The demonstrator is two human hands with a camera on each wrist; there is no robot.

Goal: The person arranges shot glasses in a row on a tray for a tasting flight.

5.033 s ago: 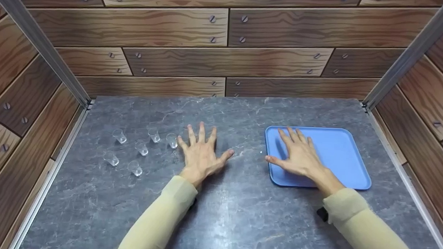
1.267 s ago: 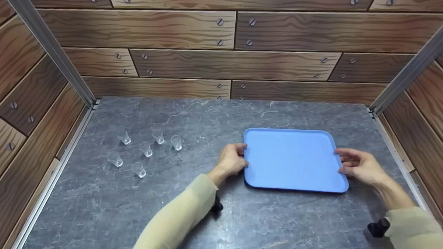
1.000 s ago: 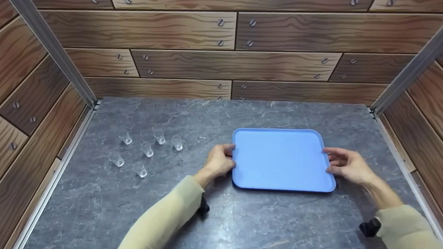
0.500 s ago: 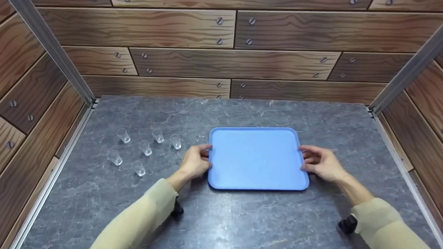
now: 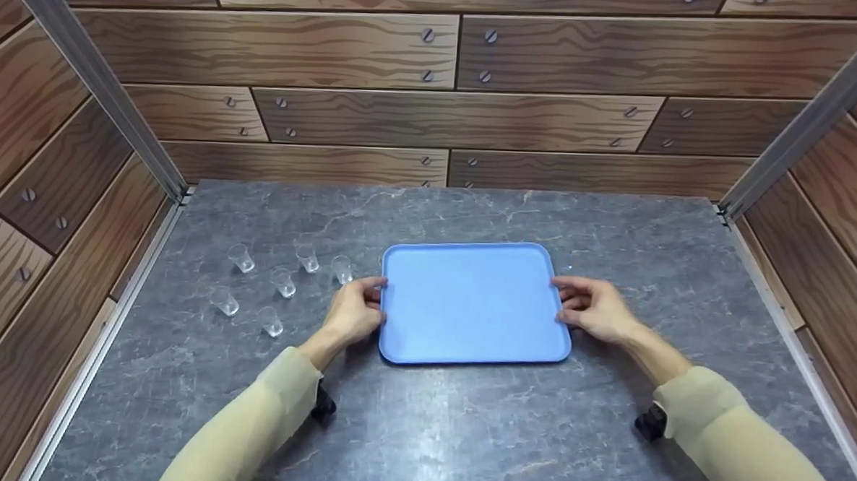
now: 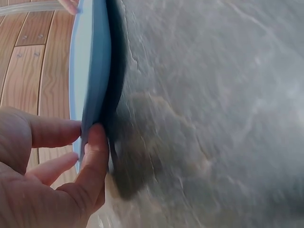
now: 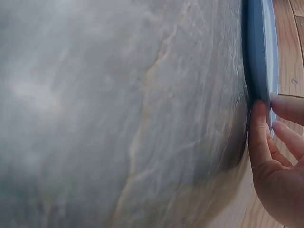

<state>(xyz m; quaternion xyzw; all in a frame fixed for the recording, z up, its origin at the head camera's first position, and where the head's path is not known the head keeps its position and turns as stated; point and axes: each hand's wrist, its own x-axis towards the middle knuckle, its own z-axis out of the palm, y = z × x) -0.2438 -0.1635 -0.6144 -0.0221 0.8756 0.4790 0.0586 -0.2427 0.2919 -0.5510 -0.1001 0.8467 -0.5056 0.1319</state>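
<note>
A blue rectangular tray (image 5: 476,304) lies level in the middle of the table in the head view. My left hand (image 5: 351,311) pinches its left rim, and my right hand (image 5: 600,311) pinches the right rim. In the left wrist view, fingers and thumb (image 6: 97,142) sit on both sides of the tray edge (image 6: 97,61). The right wrist view has a similar grip on the tray's side (image 7: 259,52). Whether the tray touches the table or hovers just over it, I cannot tell. Several small clear cups (image 5: 284,283) stand left of my left hand; the closest cup (image 5: 342,268) is just beyond its knuckles.
The grey marbled table (image 5: 435,429) is bounded by wood-patterned panels (image 5: 347,114) at the back and both sides. Metal rails (image 5: 99,334) run along the side edges. A black wrist device (image 5: 652,421) sits under the right sleeve.
Both hands, spread open at first, have taken hold of the tray's two ends. Tray and hands have slid left from the right side toward the cups. The cups look unmoved.
</note>
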